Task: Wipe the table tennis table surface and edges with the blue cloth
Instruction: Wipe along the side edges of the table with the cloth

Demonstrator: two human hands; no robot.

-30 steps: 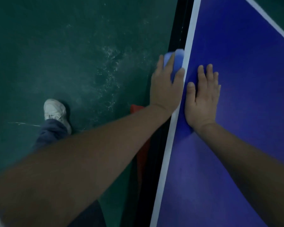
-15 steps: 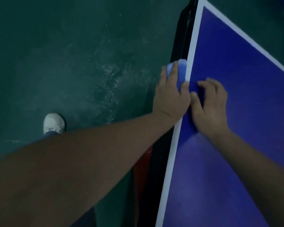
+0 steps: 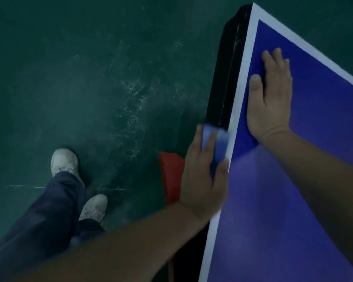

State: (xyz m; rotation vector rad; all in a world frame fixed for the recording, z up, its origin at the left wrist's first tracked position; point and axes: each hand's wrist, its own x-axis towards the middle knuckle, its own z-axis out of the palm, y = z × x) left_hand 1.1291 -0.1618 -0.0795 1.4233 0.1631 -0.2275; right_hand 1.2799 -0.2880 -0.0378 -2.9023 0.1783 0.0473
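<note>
The left hand [image 3: 204, 176] presses the blue cloth [image 3: 216, 147] against the table [image 3: 240, 102] edge at center frame. The right hand [image 3: 270, 94] lies flat, empty, upper right. Maintain firm contact along the edge.

A dark green floor [image 3: 69, 78] fills the left of the view, dimly lit and marked with pale scuffs and whitish flecks [image 3: 135, 94] near its middle (a faint thin line also crosses it lower down). A red object [image 3: 171, 176] stands on the floor just beside the black underside frame [image 3: 226, 78], its shape partly hidden.
</note>
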